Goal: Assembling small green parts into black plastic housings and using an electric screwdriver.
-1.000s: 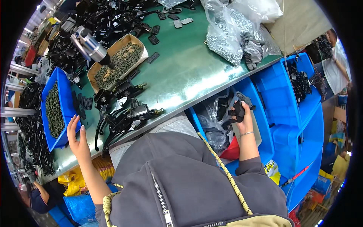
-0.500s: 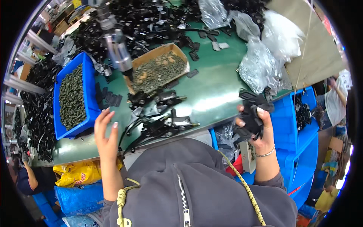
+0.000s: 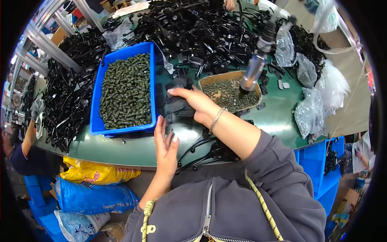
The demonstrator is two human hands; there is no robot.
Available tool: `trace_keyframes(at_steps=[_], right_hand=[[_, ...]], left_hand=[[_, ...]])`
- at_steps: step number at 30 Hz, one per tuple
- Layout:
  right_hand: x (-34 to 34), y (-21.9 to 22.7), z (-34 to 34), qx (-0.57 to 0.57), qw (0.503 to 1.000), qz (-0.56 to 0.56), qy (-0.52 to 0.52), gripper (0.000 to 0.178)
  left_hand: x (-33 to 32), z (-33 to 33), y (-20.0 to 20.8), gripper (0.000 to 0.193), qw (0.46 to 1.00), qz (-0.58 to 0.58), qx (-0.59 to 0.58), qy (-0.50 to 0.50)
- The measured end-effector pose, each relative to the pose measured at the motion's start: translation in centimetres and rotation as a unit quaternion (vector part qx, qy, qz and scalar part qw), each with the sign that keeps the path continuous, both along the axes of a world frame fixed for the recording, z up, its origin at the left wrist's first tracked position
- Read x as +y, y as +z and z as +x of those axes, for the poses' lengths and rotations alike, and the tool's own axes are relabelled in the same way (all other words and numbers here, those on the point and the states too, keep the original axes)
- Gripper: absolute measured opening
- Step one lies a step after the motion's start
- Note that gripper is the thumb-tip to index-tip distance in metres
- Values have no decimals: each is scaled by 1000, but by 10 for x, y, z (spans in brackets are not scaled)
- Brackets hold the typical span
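My right hand [image 3: 197, 104] reaches across the green table to the gap between a blue bin [image 3: 152, 86] and a shallow cardboard tray [image 3: 225, 76]. Its thumb and fingers are around a bunch of flat black pieces [image 3: 179, 107], low over other dark pieces on the table. Part of the bunch is hidden by the hand. My left hand [image 3: 166, 150] is open and empty at the table's near edge, fingers stretched up beside the bin's near corner. Black lever assemblies [image 3: 219, 151] lie under my right forearm, partly covered by it.
Small dark threaded parts [image 3: 125, 92] fill the bin; small screws lie in the tray. A power screwdriver [image 3: 258, 58] hangs over the tray. Black parts [image 3: 189, 36] heap at the back. Clear plastic bags [image 3: 310, 113] lie to the right. Another person's arm [image 3: 29, 133] shows far left.
My right hand has swung from the right edge over to the left with the black pieces. My left hand stays open near the bin. The whole view has shifted leftward.
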State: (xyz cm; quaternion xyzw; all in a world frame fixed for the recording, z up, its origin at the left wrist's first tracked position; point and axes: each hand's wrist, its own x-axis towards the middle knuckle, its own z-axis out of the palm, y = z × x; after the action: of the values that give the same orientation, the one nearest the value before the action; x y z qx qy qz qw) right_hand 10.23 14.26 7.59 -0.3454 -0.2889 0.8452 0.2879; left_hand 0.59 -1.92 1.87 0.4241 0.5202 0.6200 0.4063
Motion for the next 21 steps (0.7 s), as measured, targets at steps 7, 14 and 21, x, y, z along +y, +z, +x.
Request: trace_keyframes(at_steps=[7,14,21], right_hand=[[-2,11,1,-165,983,74,28,49],[-37,31,102,-97,956,275,7,32],[6,-36,290,-395,822,317,-262,27]], left_hand=[[9,3,-10,77,997,-58,44,-9],[14,4,-1,55,965,-47,259,-20],[28,-3,5,32,835,-15,549,-36]])
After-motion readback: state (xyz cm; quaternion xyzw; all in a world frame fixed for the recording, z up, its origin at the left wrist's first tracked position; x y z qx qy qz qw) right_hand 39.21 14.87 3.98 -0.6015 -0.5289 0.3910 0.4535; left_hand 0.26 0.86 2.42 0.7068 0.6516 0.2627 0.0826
